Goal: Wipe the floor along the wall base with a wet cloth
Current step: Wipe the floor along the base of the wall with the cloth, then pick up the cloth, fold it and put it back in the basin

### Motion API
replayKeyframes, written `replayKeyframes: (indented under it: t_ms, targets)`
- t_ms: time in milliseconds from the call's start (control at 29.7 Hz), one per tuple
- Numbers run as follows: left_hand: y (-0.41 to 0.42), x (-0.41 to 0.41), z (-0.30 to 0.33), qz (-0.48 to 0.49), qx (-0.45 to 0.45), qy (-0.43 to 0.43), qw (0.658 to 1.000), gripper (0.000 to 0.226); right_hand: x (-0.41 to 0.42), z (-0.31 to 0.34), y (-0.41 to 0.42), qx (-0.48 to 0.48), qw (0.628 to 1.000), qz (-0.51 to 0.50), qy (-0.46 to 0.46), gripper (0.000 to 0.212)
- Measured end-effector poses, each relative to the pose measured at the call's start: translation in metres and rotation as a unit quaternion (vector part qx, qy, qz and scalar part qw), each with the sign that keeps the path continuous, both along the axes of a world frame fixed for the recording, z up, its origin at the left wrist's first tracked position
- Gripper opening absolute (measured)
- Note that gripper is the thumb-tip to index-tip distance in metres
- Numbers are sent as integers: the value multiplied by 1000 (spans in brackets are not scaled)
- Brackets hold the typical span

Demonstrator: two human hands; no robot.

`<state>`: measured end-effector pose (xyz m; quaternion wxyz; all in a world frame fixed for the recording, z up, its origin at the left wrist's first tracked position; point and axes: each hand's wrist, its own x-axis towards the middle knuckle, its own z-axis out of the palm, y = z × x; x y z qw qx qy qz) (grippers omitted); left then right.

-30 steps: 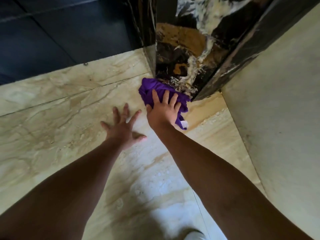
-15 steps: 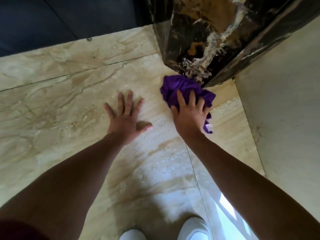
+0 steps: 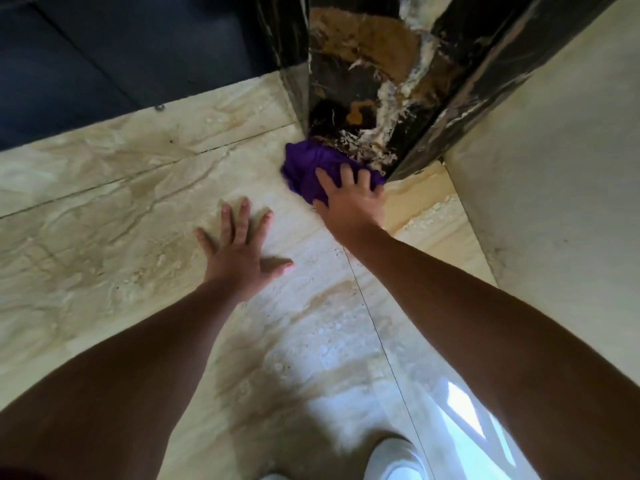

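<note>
A crumpled purple cloth (image 3: pixel 308 169) lies on the beige marble floor (image 3: pixel 104 220), pressed against the foot of a black and brown marble pillar (image 3: pixel 367 98). My right hand (image 3: pixel 349 202) rests flat on the cloth's near part, fingers spread over it, pushing it down. My left hand (image 3: pixel 239 251) is planted palm down on the bare floor to the left of the cloth, fingers apart, holding nothing.
A pale wall (image 3: pixel 554 168) rises on the right and meets the pillar at a corner. A dark panelled surface (image 3: pixel 104 57) stands at the back left. A white shoe (image 3: pixel 394 459) shows at the bottom edge, beside a bright reflection on the tiles.
My right hand has slid the cloth along the pillar's base, first to the right, then back toward the pillar's left corner. My left hand has stayed planted on the floor.
</note>
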<state>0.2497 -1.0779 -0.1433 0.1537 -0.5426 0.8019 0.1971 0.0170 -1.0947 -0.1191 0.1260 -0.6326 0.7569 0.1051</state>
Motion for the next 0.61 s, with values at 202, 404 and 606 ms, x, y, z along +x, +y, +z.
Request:
replayKeyframes:
  t_ms: [202, 404, 606]
  targets:
    - [-4, 1, 5, 8, 22, 5, 1000, 108, -52, 10, 59, -5, 999, -39, -17, 56]
    - [-26, -29, 32, 27, 49, -45, 997, 99, -92, 47, 67, -15, 977, -103, -185, 57]
    - [-28, -120, 134, 300, 295, 251, 872, 74, -81, 132, 93, -74, 962, -118, -236, 59]
